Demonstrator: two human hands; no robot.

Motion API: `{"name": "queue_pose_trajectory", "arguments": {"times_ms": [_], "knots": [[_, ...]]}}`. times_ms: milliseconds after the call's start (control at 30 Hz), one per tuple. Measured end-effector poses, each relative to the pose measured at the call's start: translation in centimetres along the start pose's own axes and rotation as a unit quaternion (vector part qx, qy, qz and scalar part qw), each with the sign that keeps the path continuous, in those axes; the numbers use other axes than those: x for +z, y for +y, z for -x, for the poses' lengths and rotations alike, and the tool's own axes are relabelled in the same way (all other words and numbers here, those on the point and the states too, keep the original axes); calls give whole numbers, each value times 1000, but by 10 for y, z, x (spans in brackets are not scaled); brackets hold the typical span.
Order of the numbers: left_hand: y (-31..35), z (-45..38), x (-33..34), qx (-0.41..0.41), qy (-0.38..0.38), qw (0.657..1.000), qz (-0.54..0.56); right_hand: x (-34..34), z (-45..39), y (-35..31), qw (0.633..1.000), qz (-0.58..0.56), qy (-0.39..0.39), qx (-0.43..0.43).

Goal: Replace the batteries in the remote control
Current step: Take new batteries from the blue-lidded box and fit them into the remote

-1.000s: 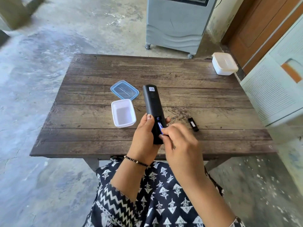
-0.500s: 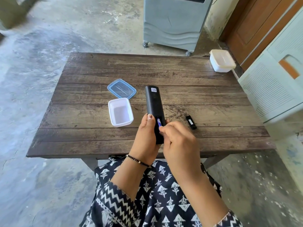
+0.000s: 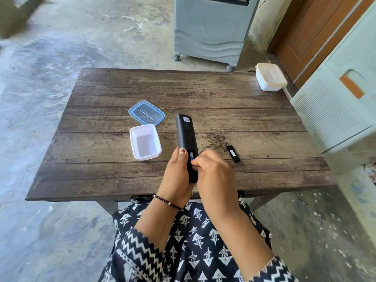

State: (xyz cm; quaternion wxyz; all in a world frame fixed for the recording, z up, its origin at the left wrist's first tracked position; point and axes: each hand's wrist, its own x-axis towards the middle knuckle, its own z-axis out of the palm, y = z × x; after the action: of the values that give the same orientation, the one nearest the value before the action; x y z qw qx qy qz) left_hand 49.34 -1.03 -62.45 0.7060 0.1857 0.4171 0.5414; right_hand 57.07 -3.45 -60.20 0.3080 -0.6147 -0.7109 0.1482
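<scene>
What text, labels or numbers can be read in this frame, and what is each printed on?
No text can be read.
Remote control: small white sticker near its far end, print too small to read.
Battery cover lying on the table: white label, print blurred.
Battery in the open compartment: blue and white wrapper, no legible print.

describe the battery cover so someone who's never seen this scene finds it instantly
Start at the dark wooden table and find the black remote held upright near its front edge. To the right of the right hand, apart from everything else, lies the battery cover. It is the only small flat black strip on the wood, with a pale label, unlike the white tubs.
</scene>
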Motion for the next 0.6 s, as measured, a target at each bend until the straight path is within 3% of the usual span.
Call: {"name": "queue_pose_trajectory", "arguments": {"times_ms": [400,533,600], "knots": [[-6,0,-2,-30,-5,999,24,-9,8,13,995,29,-73,-63],[-7,-3,-3,-22,-3,1000,16,-25,4,21,998,-65,11,-11],[-6,-3,-6,-23,1,1000,17,-31,-8,38,996,-44,62,36]]}}
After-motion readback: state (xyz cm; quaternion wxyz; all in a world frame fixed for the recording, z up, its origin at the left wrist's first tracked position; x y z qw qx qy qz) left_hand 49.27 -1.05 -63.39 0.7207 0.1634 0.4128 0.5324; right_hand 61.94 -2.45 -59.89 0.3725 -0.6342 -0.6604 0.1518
